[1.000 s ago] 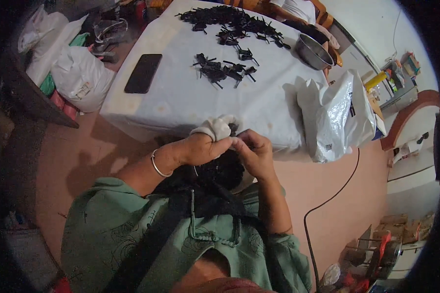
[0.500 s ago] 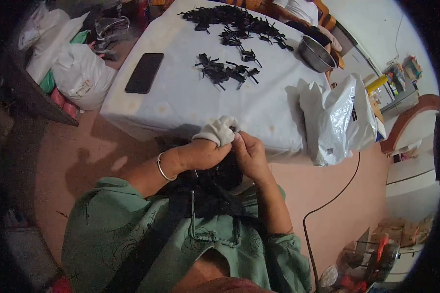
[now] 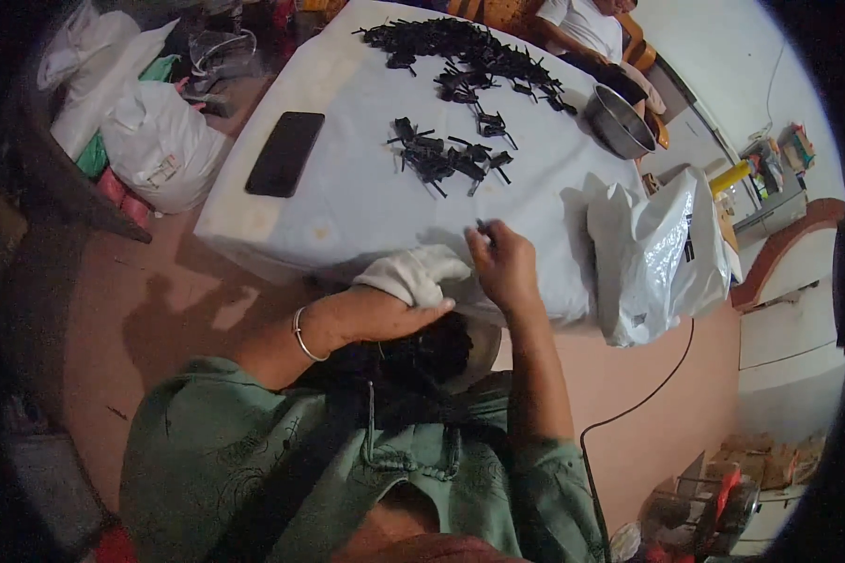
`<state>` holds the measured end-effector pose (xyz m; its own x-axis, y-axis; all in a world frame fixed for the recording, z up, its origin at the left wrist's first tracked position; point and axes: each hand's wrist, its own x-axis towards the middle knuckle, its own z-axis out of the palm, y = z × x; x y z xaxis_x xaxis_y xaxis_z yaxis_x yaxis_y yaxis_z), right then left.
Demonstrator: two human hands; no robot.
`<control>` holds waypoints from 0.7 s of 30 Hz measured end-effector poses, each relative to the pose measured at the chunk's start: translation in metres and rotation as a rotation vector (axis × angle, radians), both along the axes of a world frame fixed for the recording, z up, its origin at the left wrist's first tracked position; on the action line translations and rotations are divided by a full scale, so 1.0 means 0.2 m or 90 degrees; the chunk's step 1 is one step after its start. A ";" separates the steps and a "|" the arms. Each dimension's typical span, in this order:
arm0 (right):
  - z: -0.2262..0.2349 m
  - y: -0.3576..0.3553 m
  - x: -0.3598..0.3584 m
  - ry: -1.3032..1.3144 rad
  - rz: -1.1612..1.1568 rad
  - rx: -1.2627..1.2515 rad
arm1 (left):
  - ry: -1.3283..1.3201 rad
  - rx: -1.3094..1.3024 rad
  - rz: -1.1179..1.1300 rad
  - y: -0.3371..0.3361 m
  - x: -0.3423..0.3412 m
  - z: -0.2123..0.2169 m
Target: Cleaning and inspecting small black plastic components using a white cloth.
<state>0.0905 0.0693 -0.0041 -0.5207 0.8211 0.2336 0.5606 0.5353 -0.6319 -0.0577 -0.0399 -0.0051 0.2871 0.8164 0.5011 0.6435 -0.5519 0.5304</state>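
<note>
My right hand (image 3: 509,267) is raised over the table's near edge, thumb and finger pinching a small black part (image 3: 483,226). Beside it, my left hand (image 3: 394,314) has an off-white cloth or glove (image 3: 408,274) around its fingers. The thumb there is bare and stretched out, apart from the covered fingers, and I see nothing between them. A silver bangle circles that wrist. Below my hands, a light-coloured container (image 3: 479,355) in my lap bears a dark heap (image 3: 432,352). Ahead on the table lies a small group of black parts with thin stems (image 3: 446,158).
The white-covered table (image 3: 347,211) carries a black phone (image 3: 284,155), a larger pile of black parts (image 3: 460,47), a metal bowl (image 3: 620,122) and a white plastic bag (image 3: 662,258). Another person (image 3: 582,33) sits beyond. White sacks (image 3: 160,141) stand left; a dark cable (image 3: 629,403) crosses the floor.
My hands were together at the cloth. Now the right has moved up and forward with the small black part, and the left has its thumb drawn away from the cloth-covered fingers.
</note>
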 end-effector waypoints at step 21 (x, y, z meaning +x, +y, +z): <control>-0.04 -0.02 0.19 0.026 -0.115 0.125 | 0.171 -0.114 0.179 0.61 -0.19 -0.08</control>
